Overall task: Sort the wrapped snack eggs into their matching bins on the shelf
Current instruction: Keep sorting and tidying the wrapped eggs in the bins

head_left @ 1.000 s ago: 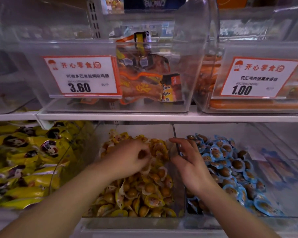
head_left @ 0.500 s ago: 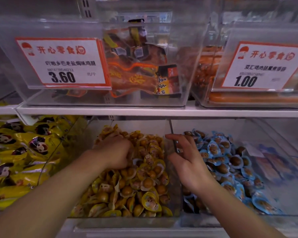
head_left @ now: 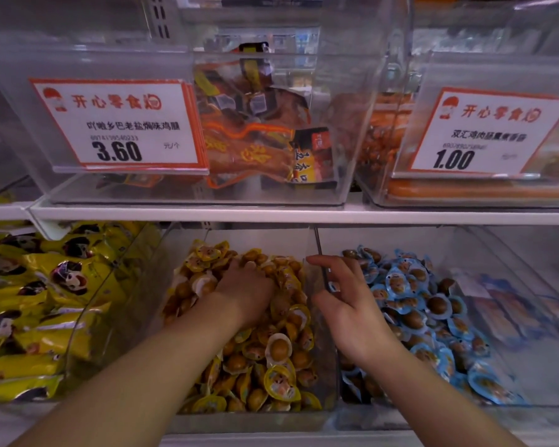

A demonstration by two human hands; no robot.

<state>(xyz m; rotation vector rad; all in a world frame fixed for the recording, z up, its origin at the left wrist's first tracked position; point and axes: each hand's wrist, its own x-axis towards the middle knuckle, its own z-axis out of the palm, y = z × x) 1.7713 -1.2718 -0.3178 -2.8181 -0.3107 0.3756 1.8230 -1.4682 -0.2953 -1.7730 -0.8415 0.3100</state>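
Glossy film wraps the yellow eggs (head_left: pixel 273 346) heaped in the middle bin (head_left: pixel 255 421); likely light, slippery, firm inside, best pinched at the flat rim. Left hand (head_left: pixel 246 285) is buried there, grasp indeterminate. Right hand (head_left: pixel 346 304) hangs relaxed, empty, beside blue eggs (head_left: pixel 433 311).

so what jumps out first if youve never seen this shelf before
Two clear bins side by side on the lower shelf: yellow-wrapped eggs in the middle bin, blue-wrapped eggs in the one to its right. The left hand is dug into the yellow pile, while the right hand hovers with fingers spread over the divider between the bins. Above, two red-bordered price tags read 3.60 and 1.00.
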